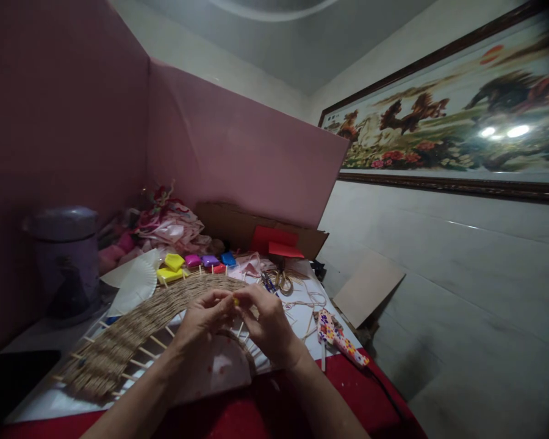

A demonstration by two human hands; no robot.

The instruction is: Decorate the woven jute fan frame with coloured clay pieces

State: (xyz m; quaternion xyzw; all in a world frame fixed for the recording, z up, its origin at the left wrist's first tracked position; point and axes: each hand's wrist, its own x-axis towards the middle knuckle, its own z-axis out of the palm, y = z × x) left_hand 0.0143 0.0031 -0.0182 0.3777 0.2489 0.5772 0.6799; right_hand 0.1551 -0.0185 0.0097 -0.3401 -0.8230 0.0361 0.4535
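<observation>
Left hand (204,318) and right hand (271,322): fingers pinching small yellow lump (236,301).
Material unclear; probably light, soft, easily dented. Hold lightly by edges.

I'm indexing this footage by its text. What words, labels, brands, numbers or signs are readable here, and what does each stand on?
None can be read.
Framed horse picture: small dark marks at its upper left, perhaps characters, too small to read.
Lilac container: a dark print, too dim to tell any lettering.
Yellow packet: no lettering discernible.
</observation>
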